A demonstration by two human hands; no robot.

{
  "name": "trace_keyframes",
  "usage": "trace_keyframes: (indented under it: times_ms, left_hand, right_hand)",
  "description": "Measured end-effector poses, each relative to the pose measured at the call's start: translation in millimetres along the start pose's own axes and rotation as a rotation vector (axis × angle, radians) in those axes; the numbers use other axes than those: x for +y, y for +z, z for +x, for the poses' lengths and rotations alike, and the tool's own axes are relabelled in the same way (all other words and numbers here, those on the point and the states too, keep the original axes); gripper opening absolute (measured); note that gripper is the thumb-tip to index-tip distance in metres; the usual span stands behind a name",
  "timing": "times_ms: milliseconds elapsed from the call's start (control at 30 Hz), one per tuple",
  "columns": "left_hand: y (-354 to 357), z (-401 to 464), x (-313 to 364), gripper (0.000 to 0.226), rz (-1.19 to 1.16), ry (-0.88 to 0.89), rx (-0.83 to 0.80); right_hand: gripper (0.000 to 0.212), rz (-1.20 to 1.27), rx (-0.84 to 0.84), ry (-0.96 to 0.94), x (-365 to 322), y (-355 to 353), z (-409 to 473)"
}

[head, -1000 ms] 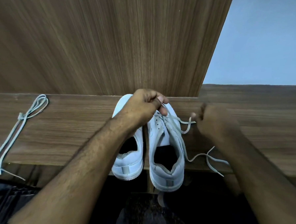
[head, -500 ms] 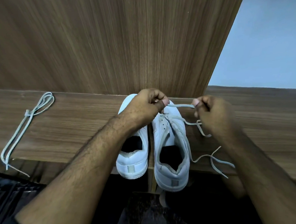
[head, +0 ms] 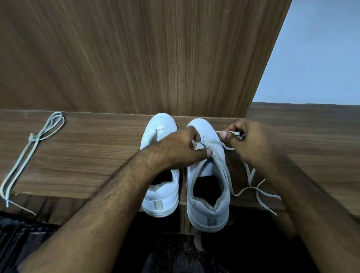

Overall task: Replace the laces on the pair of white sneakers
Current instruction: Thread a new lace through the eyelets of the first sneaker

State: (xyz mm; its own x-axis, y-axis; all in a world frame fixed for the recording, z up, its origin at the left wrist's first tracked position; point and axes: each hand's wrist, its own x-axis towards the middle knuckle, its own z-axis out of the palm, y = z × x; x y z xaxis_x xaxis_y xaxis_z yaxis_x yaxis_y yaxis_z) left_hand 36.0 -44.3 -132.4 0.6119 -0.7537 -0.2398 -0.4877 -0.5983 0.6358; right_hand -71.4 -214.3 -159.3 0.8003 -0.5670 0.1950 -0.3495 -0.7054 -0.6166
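Head view: we see two white sneakers side by side on a wooden shelf, toes toward the wood-grain back panel, heels hanging a bit over the front edge. The left sneaker has no lace that we can see, and its tongue area is partly hidden by the forearm. The right sneaker sits just beside it, touching or nearly so; we can't tell which.

The left hand lies over the gap between the two shoes w/ fingers curled. Thumb and forefinger pinch the lace where it crosses the right sneaker's lower eyelets near the toe.

The right hand is just right of the right sneaker's toe, fingers curled in, thumb and forefinger clamped on a flat stretch of the same lace pulled sideways off the shoe. The rest of that lace trails down the shoe's right side and ends in loose tails on the shelf near the front edge, approx. under the right forearm.

Well apart on the shelf's far left lies a spare lace, doubled over and knotted partway, one end dangling off the front edge.

Upper right, a pale blue wall shows beyond the panel.
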Motion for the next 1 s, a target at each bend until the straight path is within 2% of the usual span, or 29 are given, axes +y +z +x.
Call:
trace_keyframes:
  times_ms: [167, 333, 500, 567, 633, 733, 900, 1000]
  left_hand:
    - [1.4, 0.8, 1.7, 0.045, 0.124, -0.006, -0.042]
    - [2.2, -0.6, -3.4, 0.053, 0.225, 0.002, -0.084]
    - [0.8, -9.2, 0.7, 0.086, 0.255, -0.002, -0.178]
    - [4.3, -9.5, 4.1, 0.080, 0.265, 0.014, -0.119]
    - [5.7, -6.0, 6.6, 0.059, 0.238, -0.006, 0.007]
    - [4.7, 0.9, 4.2, 0.028, -0.005, -0.140, 0.150]
    - [6.1, 1.5, -0.5, 0.022, -0.368, -0.238, 0.114]
    - [8.0, -0.6, -0.2, 0.024, -0.457, -0.250, 0.061]
  right_hand:
    - [0.012, -0.020, -0.077, -0.064, -18.3, 11.5, -3.8]
    - [0.013, -0.098, -0.082, -0.069, -19.3, 10.0, -2.9]
    - [0.015, -0.073, -0.041, -0.036, -20.3, 1.4, -5.8]
    - [0.010, -0.085, -0.048, -0.044, -21.9, 4.3, -6.0]
    - [0.008, -0.092, -0.072, -0.049, -23.4, 7.9, -6.7]
    - [0.010, -0.094, -0.107, -0.060, -24.6, 14.0, -7.8]
    - [0.011, -0.095, -0.120, -0.076, -27.6, 24.0, -9.1]
    - [0.013, -0.109, -0.119, -0.080, -28.0, 26.9, -7.9]
